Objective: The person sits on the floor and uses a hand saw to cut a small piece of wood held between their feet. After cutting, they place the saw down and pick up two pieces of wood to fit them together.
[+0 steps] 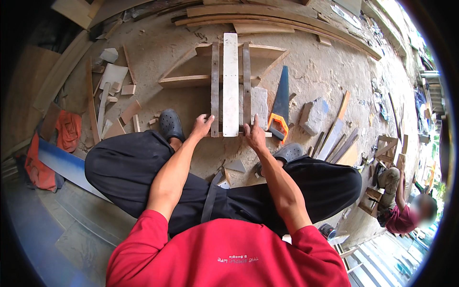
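Note:
Three wooden slats lie side by side on a wooden frame (pixel 184 81) on the ground: a white middle slat (pixel 230 81) between a grey left slat (pixel 215 91) and a grey right slat (pixel 246 81). My left hand (pixel 202 126) rests on the near end of the left slat, fingers spread. My right hand (pixel 255 135) presses the near end of the right slat, one finger pointing up along it. Neither hand holds anything.
A handsaw (pixel 280 103) with an orange handle lies right of the slats, beside a stone block (pixel 313 115). Wood offcuts litter the left; long planks (pixel 267 16) lie at the back. Another person (pixel 406 210) crouches at lower right. An orange cloth (pixel 67 131) lies at left.

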Motion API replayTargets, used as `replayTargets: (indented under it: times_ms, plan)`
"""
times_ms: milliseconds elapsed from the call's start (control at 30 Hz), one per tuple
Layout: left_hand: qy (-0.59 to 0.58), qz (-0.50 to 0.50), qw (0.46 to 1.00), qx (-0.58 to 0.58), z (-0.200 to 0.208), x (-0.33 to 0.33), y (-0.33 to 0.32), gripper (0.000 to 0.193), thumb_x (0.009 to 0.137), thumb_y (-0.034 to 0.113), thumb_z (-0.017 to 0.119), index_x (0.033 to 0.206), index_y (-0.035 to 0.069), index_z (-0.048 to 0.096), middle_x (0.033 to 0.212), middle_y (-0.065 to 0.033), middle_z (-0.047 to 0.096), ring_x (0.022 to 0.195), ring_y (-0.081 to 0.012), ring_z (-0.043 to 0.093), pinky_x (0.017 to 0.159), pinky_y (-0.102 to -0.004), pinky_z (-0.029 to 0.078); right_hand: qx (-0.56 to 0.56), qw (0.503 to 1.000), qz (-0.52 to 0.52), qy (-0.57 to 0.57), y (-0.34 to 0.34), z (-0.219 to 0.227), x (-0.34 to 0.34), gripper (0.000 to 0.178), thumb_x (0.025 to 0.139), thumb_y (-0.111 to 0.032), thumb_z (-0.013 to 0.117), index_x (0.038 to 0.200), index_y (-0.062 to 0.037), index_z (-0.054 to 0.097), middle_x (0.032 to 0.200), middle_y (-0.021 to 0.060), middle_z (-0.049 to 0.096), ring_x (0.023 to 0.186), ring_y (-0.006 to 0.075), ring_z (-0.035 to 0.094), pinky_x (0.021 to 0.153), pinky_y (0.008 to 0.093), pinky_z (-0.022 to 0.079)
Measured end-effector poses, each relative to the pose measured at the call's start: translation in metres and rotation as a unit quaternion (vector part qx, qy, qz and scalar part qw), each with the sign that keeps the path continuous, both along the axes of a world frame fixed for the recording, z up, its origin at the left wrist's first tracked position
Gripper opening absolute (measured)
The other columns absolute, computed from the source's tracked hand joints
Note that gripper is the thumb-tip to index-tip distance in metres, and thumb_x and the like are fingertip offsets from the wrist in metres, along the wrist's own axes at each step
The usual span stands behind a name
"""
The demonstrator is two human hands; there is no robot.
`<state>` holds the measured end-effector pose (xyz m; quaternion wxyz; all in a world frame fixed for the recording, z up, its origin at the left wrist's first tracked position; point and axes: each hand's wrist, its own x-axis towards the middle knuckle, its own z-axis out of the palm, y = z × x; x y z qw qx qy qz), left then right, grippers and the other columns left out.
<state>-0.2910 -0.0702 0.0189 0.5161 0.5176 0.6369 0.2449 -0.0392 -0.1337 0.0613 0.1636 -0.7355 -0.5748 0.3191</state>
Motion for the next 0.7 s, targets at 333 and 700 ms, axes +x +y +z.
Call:
replayTargets:
  times_ms: [333, 700]
  plan:
    - [0.230, -0.211, 0.948, 0.063, 0.056, 0.003, -0.050, 0.110, 0.069, 0.049, 0.078, 0.150, 0.005, 0.018, 0.125, -0.0206, 0.059, 0.122, -0.0335, 0.050, 0.109, -0.0522, 0.017, 0.092, 0.996, 0.010, -0.013, -0.025, -0.023, 0.020, 0.052, 0.087, -0.020, 0.058, 0.135, -0.0028, 0.046, 0.098, 0.0259, 0.063, 0.094, 0.0407, 0.059, 0.086, 0.0483, 0.045]
    - [0.338, -0.230, 0.897, 0.168, 0.058, 0.020, -0.062, 0.085, 0.075, 0.028, 0.077, 0.147, 0.022, 0.034, 0.095, -0.0116, 0.067, 0.097, -0.0280, 0.061, 0.089, -0.0426, 0.041, 0.150, 0.970, 0.129, -0.140, -0.042, -0.001, 0.005, 0.060, 0.086, -0.024, 0.061, 0.142, -0.0223, 0.042, 0.117, 0.0147, 0.060, 0.106, 0.0315, 0.058, 0.097, 0.0442, 0.039]
